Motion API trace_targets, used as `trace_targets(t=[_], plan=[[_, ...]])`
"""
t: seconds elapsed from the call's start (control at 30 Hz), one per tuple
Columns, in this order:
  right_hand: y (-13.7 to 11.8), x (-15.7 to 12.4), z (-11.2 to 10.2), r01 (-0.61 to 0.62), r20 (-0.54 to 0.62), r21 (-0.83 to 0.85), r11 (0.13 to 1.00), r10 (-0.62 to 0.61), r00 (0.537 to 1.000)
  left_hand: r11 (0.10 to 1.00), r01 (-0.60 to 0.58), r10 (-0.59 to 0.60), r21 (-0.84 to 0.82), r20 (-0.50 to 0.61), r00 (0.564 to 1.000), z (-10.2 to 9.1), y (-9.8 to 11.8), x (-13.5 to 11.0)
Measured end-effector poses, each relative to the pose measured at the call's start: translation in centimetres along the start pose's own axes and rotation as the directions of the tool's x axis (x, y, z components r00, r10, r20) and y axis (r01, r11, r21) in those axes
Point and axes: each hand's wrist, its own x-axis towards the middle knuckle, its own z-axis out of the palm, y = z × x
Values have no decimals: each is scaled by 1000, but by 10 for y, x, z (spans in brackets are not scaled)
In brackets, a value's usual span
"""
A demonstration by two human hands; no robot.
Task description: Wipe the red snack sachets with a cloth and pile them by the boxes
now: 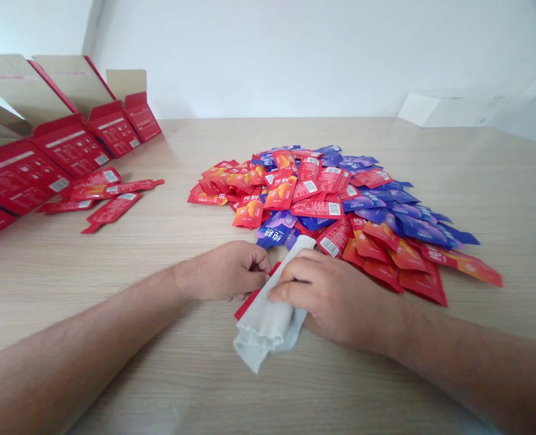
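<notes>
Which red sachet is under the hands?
The red strip edging out from beneath the white cloth, between the left hand and right hand; mostly covered, it lies off the heap.

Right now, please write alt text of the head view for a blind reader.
The left hand and right hand hold a white cloth over a red sachet on a wooden table, beside a heap of red and blue sachets. Open red cartons stand at left.

The grey cloth (pixel 263 320), left hand (pixel 225 272) and right hand (pixel 335 299) hide most of the red sachet (pixel 249 300) beneath them. The red cartons (pixel 18 175) run off the left edge, and the fine print on the sachet pile (pixel 313 208) is too small to read.
</notes>
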Motion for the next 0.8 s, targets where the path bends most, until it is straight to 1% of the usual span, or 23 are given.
trace_targets(t=[0.07,0.2,0.23,0.37,0.4,0.5,0.57,0.63,0.7,0.8], plan=[[0,0,0,-27,-25,-5,1000,27,999,1000,4,-4,1,-3,1000,0,0,0],[-1,0,0,69,49,15,998,-69,996,1000,-8,8,4,-9,1000,0,-1,0],[-1,0,0,73,54,19,997,-74,996,1000,-9,9,4,-9,1000,0,-1,0],[0,0,-1,-26,1,3,1000,26,1000,1000,12,-12,-14,-6,1000,0,0,-1],[0,0,-1,-26,3,0,1000,26,1000,1000,13,-14,-14,-3,1000,0,0,-1],[-4,1,-2,61,55,18,998,-61,997,1000,3,-3,-4,6,1000,-1,1,0],[-4,1,-2,98,59,37,994,-100,993,1000,2,-2,-5,7,1000,-1,1,0],[-1,0,0,67,16,40,997,-68,998,1000,14,-14,-17,4,1000,0,0,-1],[5,0,2,-1,-39,46,999,3,999,999,28,-28,-44,1,1000,1,0,-2],[10,0,-1,-61,-133,143,988,81,988,995,8,-9,-97,-12,1000,1,-1,-3]])
